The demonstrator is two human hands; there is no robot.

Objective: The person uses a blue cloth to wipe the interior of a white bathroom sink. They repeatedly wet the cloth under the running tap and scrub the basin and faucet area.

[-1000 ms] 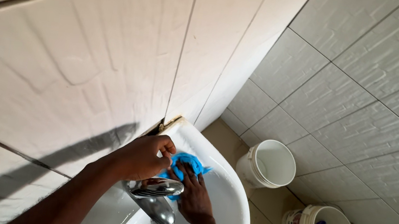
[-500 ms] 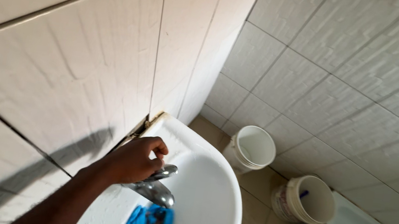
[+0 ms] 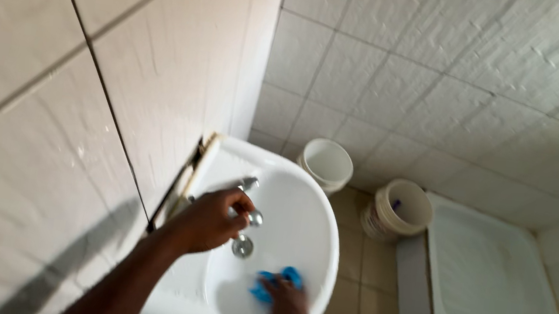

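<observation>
A white wall-mounted sink (image 3: 326, 243) sits low in the head view. My left hand (image 3: 210, 219) is closed around the chrome tap (image 3: 249, 213) at the back of the basin, near its lever. My right hand (image 3: 287, 305) presses a blue cloth (image 3: 276, 283) against the inside of the bowl, near the front rim. The tap's spout end (image 3: 243, 247) shows just below my left fingers.
Two white buckets stand on the tan floor beyond the sink: one empty (image 3: 325, 163), one (image 3: 398, 209) with something blue inside. A white shower tray (image 3: 490, 287) lies to the right. Pale tiled walls (image 3: 120, 79) close in on the left and behind.
My right hand has carried the blue cloth from behind the tap down into the basin. My left hand has stayed on the tap. The camera has pulled back and tilted, showing the shower tray.
</observation>
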